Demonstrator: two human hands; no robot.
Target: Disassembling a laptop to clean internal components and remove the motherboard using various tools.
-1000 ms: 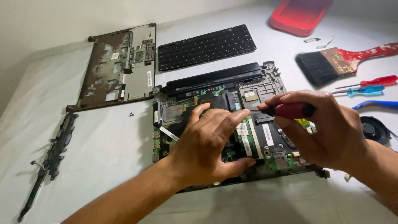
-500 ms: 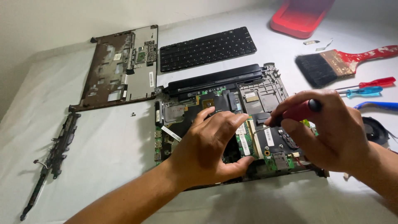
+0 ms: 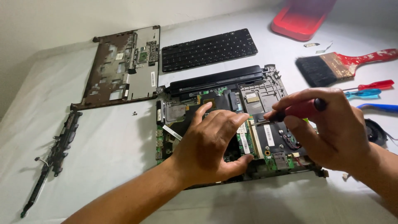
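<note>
- My left hand lies palm down on the opened laptop base, fingers loosely spread and curved over the green circuit board; it grips nothing.
- My right hand is closed around a red-handled screwdriver, whose dark tip points toward 9 o'clock and meets the board just beside my left fingertips.
- The laptop base sits at the middle of the white table, its black battery bar along the far edge at 12 o'clock.
- At 12 o'clock from the base lies the detached black keyboard; at 10 o'clock, the removed brown palmrest frame, underside up.
- At 9 o'clock, well apart, a long black hinge strip rests on the table.
- Two tiny screws lie just beside the base at 9 o'clock.
- At 2 o'clock sit a red-handled paintbrush, a red and a blue screwdriver, and farther off a red tray.
- A round black fan peeks out behind my right hand at 3 o'clock.
</note>
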